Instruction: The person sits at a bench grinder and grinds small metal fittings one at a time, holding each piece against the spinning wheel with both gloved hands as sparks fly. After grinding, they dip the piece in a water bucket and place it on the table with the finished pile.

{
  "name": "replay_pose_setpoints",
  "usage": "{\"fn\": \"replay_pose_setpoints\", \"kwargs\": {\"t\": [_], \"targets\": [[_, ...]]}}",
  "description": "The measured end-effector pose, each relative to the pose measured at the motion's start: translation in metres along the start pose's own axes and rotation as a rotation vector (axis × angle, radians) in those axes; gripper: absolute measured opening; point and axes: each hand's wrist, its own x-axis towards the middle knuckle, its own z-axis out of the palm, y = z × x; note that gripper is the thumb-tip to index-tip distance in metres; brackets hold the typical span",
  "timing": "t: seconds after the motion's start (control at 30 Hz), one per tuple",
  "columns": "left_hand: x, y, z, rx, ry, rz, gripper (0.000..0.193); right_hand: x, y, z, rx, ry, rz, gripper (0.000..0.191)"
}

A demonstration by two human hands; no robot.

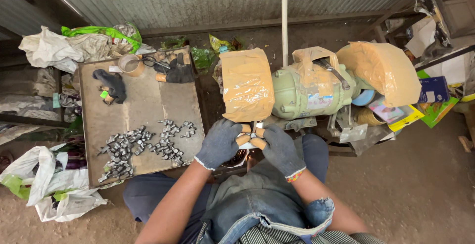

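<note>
My left hand (219, 144) and my right hand (280, 150) both wear dark grey gloves with taped brown fingertips. Together they pinch a small part (250, 136) that is mostly hidden between the fingers. The part is pressed under the left wheel guard (247, 85) of a green bench grinder (301, 90), whose guards are wrapped in tan tape. A small glow shows just below the hands.
A flat metal tray (143, 106) on the left holds several small grey metal parts (141, 145), a pair of dark gloves and a cup. White sacks (52, 182) lie at the left. A white pole (284, 16) rises behind the grinder. Boxes and papers sit at right.
</note>
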Motion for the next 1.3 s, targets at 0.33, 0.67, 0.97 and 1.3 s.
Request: {"fn": "replay_pose_setpoints", "kwargs": {"t": [0.33, 0.67, 0.97, 1.3], "targets": [[-0.005, -0.01, -0.006, 0.064, 0.0, 0.014, 0.018, 0.021, 0.001, 0.002, 0.059, -0.087, 0.062, 0.029], [-0.056, 0.038, 0.014, 0.007, 0.103, -0.204, 0.019, -0.01, -0.01, 0.001, -0.02, -0.101, 0.133, 0.037], [-0.072, 0.004, -0.012, 0.183, -0.058, -0.627, 0.036, -0.076, 0.01, 0.024, -0.152, -0.183, -0.372, 0.021], [-0.089, -0.022, -0.013, -0.122, 0.221, -0.858, 0.044, -0.069, -0.031, -0.008, 0.013, -0.328, -0.027, 0.039]]}}
